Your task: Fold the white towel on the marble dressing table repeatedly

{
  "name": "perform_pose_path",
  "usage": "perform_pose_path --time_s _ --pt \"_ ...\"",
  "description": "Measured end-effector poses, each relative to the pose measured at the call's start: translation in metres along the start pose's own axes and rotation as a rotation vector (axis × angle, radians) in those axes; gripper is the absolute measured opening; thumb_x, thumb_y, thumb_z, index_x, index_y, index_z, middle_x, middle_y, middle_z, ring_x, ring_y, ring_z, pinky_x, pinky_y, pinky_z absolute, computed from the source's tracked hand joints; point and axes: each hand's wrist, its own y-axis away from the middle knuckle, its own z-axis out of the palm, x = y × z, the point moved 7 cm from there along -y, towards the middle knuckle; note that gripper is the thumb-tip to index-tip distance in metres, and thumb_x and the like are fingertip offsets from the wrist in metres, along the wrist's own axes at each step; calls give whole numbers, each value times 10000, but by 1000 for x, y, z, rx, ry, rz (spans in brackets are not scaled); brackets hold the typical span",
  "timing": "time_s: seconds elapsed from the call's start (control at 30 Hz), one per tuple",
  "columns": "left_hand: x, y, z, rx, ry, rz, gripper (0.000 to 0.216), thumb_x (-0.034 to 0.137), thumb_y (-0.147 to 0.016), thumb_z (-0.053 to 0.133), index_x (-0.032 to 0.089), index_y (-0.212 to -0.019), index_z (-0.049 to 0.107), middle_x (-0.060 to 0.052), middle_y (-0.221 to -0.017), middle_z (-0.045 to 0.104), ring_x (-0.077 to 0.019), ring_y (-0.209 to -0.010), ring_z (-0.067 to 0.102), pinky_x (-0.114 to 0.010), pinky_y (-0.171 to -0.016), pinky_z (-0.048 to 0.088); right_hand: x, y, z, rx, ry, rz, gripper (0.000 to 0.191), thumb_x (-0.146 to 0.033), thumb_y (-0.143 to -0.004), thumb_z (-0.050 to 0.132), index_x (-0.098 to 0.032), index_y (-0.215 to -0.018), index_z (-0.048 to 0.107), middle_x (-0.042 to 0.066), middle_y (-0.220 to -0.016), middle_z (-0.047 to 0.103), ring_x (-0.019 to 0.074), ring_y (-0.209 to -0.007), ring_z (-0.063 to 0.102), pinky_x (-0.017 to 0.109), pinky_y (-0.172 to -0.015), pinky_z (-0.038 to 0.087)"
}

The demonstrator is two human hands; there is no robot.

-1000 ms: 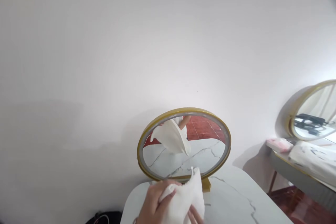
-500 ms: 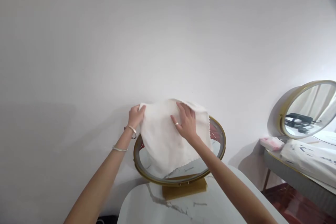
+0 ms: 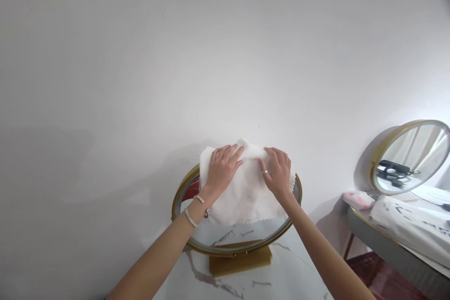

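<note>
A white cloth (image 3: pixel 242 197) with a scalloped edge drapes over the upper part of an oval gold-framed mirror (image 3: pixel 175 207). My left hand (image 3: pixel 222 168), with bracelets at its wrist, has its curled fingers on the bunched top of the cloth. On the other side of the fold, my right hand (image 3: pixel 277 171), wearing a ring, grips the cloth with fingers over the top edge and thumb in front. The cloth hides the mirror's top rim. Below the glass shows the mirror's gold base (image 3: pixel 241 262).
The mirror stands on a white marble-patterned table (image 3: pixel 200 286) against a pale wall (image 3: pixel 225 56). To the right, another table (image 3: pixel 397 243) holds a second round mirror (image 3: pixel 379 150), a pink-and-white packet (image 3: pixel 358 200) and a white printed bag or cloth (image 3: pixel 411 225).
My left hand has moved right from the cloth's corner onto its top. My right hand has shifted right and now grips the upper edge. The cloth's top is bunched into a fold.
</note>
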Motion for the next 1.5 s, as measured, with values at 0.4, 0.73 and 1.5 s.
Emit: perform_pose_path --time_s 0.4,0.73,1.5 --pt "-37 41 -20 201 134 -206 150 245 -940 478 216 -1048 579 -70 -1177 660 -223 -1139 577 -393 -934 439 -78 -2 36 -155 19 -333 509 -358 -953 414 -213 -1438 366 123 -1370 499 301 -1298 394 538 -1117 248" --pt "-107 175 -17 -22 144 -569 447 377 -974 361 238 -1399 363 -92 -1078 603 -217 -1000 627 -351 -797 527 -190 51 90 -276 -109 -828 530 -319 -939 431 -147 -1436 367 140 -1485 390 294 -1388 295 505 -1119 262" --pt "-36 33 -17 220 173 -95 352 188 -959 431 265 -1283 548 -26 -1233 660 -167 -1175 581 -338 -952 476 -64 17 25 141 -26 -254 508 -264 -935 505 -241 -1425 372 138 -1477 385 319 -1384 322 614 -1090 296"
